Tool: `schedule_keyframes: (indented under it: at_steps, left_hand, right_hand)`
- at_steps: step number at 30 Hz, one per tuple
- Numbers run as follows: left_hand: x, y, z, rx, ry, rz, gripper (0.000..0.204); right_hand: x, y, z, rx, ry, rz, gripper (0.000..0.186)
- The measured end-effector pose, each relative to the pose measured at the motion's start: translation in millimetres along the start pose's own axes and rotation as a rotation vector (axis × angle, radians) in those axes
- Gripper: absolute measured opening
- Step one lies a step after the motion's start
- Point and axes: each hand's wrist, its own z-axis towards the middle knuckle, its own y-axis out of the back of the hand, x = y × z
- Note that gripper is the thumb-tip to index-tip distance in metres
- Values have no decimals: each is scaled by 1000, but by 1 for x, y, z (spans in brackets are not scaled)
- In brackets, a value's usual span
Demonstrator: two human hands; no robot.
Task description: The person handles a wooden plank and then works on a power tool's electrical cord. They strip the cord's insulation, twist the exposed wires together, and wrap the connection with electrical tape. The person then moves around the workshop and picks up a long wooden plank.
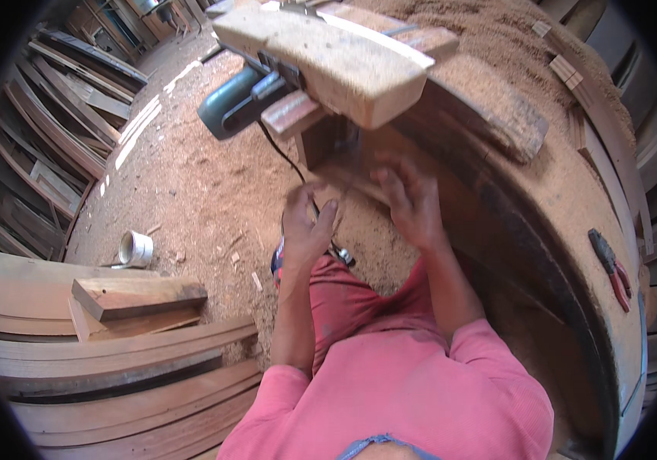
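Note:
My left hand (309, 226) and my right hand (409, 203) are raised below the bench edge, fingers apart and slightly blurred, with nothing visible in them. Just above them, a pale dusty board (321, 61) lies across a teal-and-black power tool (228, 103) and a short reddish wooden piece (294, 115). A black cable (290, 161) runs down from the tool behind my left hand. A dark wooden block (314, 146) sits under the reddish piece, partly shadowed. Pliers with red handles (612, 272) lie on the sawdust-covered bench (558, 192) to my right.
Stacked curved boards (52, 130) line the left. More planks (113, 345) and a loose block (136, 295) are at lower left, near a white cylindrical can (135, 249) on the sawdust-strewn floor (190, 184). Part of another person (171, 15) shows in the far background.

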Motion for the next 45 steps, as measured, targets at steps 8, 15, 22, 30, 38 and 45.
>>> schedule_keyframes:
  at_steps: [8,15,22,30,38,45]
  left_hand:
    - [-68,-4,27,-38,166,-651,29]
    - [-92,-5,51,65,171,-896,24]
    - [-91,-10,70,42,128,-909,37]
    - [-86,-8,85,-75,143,-868,38]
    - [-98,-6,103,-177,72,-468,23]
    - [-86,-11,107,-201,17,-397,22]
  right_hand:
    - [26,-23,62,-304,286,-131,20]
    - [30,-27,80,-352,333,-240,15]
    - [43,-13,73,-91,109,17,17]
    - [25,-7,65,0,411,-289,20]
    - [30,-18,84,-280,314,-147,15]
    - [43,-23,83,-299,357,-162,19]
